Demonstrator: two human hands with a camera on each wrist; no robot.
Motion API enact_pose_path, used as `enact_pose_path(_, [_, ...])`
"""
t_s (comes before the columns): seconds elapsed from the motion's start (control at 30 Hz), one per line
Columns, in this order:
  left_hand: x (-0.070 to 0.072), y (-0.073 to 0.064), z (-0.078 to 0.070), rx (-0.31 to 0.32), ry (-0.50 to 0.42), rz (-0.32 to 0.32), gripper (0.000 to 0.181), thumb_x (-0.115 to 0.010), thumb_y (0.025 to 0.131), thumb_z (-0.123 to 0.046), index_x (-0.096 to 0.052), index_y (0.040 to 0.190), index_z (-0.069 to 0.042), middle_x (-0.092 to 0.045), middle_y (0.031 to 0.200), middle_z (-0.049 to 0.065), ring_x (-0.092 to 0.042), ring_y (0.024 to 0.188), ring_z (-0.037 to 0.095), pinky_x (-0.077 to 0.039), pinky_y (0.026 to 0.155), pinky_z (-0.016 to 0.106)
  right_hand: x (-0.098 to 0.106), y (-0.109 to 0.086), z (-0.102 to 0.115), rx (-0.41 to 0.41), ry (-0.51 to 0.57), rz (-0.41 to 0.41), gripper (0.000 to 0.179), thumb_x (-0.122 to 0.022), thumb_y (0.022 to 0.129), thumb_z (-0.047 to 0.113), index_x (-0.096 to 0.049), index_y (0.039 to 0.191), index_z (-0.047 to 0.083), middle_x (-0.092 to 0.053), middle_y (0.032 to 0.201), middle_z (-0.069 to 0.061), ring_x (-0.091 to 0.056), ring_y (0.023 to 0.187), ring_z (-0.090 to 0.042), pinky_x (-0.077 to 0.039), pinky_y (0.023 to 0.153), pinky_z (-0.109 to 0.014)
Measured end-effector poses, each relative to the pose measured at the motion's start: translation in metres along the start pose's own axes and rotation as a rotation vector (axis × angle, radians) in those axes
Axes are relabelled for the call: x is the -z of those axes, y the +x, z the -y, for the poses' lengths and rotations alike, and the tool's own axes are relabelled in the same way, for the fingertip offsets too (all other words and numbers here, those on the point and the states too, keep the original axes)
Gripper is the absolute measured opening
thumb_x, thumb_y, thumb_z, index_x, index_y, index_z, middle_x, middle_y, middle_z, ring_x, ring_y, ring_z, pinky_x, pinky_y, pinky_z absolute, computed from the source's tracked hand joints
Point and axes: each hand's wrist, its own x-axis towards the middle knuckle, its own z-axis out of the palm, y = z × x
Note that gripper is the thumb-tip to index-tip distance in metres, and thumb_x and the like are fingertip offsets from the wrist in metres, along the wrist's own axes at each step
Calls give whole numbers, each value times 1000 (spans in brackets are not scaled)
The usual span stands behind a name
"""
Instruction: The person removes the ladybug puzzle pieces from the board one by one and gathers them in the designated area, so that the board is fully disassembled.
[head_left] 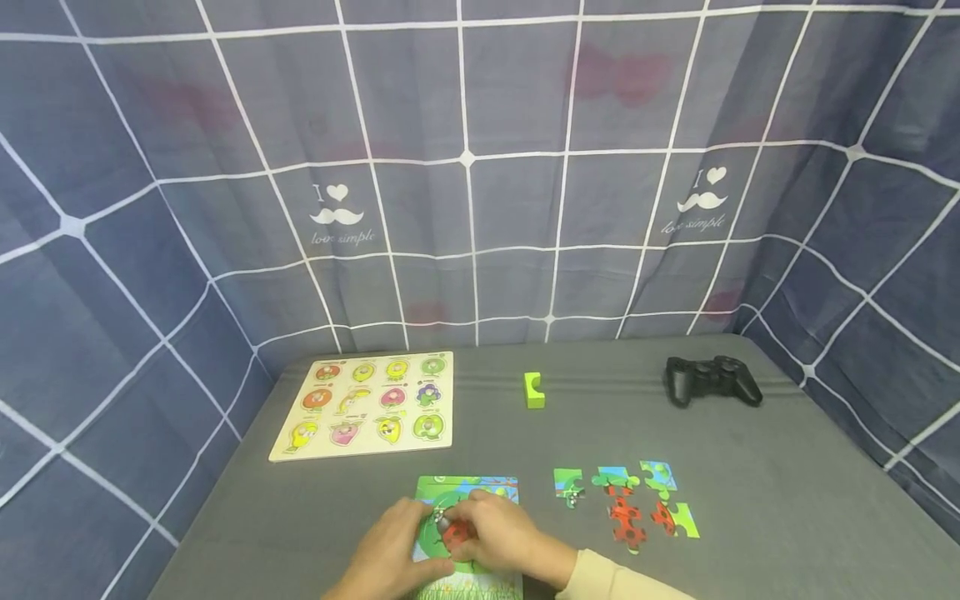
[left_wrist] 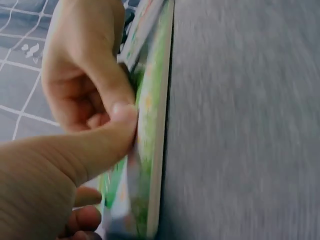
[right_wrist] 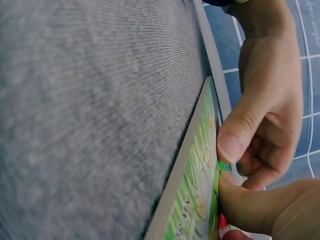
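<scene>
A ladybug jigsaw board (head_left: 471, 587) lies flat on the table at the bottom middle of the head view, with grass along its near side. My left hand (head_left: 392, 550) rests over its left part, index finger and thumb spread apart. From the right, my right hand (head_left: 501, 533) bends its fingers and thumb around a red and green puzzle piece (head_left: 455, 533) at the ladybug. Both wrist views show the two thumbs close together above the board's near side. The fingers partly cover the piece, so how it sits is hidden.
Several loose puzzle pieces (head_left: 627, 522) lie right of the board. Behind it are a wooden fruit peg puzzle (head_left: 375, 414) on the left, a lime-green notched block (head_left: 533, 392) in the middle and a black game controller (head_left: 712, 380) at right. A checked curtain (head_left: 517, 200) encloses the table.
</scene>
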Motion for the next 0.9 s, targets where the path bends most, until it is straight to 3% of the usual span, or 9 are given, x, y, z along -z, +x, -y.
enact_pose_path(0.1, [2, -2, 5, 0, 77, -35, 71, -78, 72, -57, -60, 121, -9, -55, 103, -2, -51, 87, 9, -47, 72, 29, -2, 1, -1, -9, 33, -13, 42, -85, 72, 31, -73, 110, 18, -62, 87, 11, -43, 73, 6, -40, 63, -13])
enact_pose_path(0.2, [0, -2, 7, -6, 76, -61, 69, -78, 72, -57, -62, 120, -12, -53, 99, -5, -47, 83, 5, -44, 69, 25, -2, 4, -2, -30, 103, -16, 39, -86, 71, 26, -73, 106, 17, -62, 84, 11, -43, 73, 6, -40, 63, -13])
enact_pose_path(0.33, [-2, -1, 8, -20, 81, -95, 67, -78, 72, -58, -62, 120, -13, -55, 103, -5, -52, 88, 6, -47, 73, 27, 0, 6, -2, -73, 206, -2, 38, -87, 70, 20, -73, 104, 13, -56, 79, 12, -42, 71, 4, -40, 64, -14])
enact_pose_path(0.43, [-4, 0, 8, -8, 74, -91, 68, -78, 71, -58, -60, 120, -13, -58, 109, -4, -54, 91, 8, -47, 74, 28, 1, 7, -2, -109, 285, 14, 38, -86, 70, 14, -71, 104, 10, -51, 75, 11, -42, 69, 3, -40, 63, -16])
enact_pose_path(0.6, [-4, -1, 7, 47, 11, -47, 72, -80, 71, -56, -56, 123, -12, -56, 109, -2, -49, 87, 7, -41, 67, 24, -2, 8, -1, -146, 413, 30, 36, -83, 71, 5, -68, 103, 5, -50, 74, 8, -43, 66, 1, -43, 61, -15])
enact_pose_path(0.9, [-4, 0, 7, 115, -56, -4, 72, -82, 71, -53, -51, 122, -12, -49, 95, -2, -43, 80, 10, -34, 61, 23, -8, 7, 3, -89, 478, -40, 35, -82, 72, 1, -61, 98, 9, -60, 83, 7, -47, 67, 5, -45, 62, -14])
